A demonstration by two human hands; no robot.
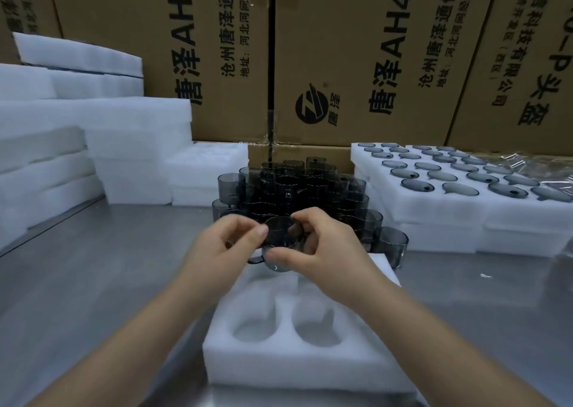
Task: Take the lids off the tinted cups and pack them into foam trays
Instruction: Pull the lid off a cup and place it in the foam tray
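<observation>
Two hands met over one tinted cup [280, 236]. The left hand [224, 245] pinched its rim between thumb and forefinger on the left side, and its other fingers were curled. The right hand [325, 248] gripped the cup from the right, with the thumb pressed low on the wall and the fingers bent over the far rim. A small handle stuck out from the cup at the lower left. I could not tell whether a lid sat on it.

The cup was in the air, just above the far end of one foam tray [279, 366], which lay on the tabletop [93, 282] below the wrists. Two round pockets showed in this tray and both held nothing; the pockets farther back were hidden by the hands.

Behind the hands stood a pile of tinted cups [294, 189], in several layers, too many to count surely. To the right a stack of foam trays [434, 211] carried more than twenty lids [417, 184], one in each pocket of the top layer. On the left were several stacks of white foam blocks [124, 133]. Large cardboard boxes [217, 49] closed the back.
</observation>
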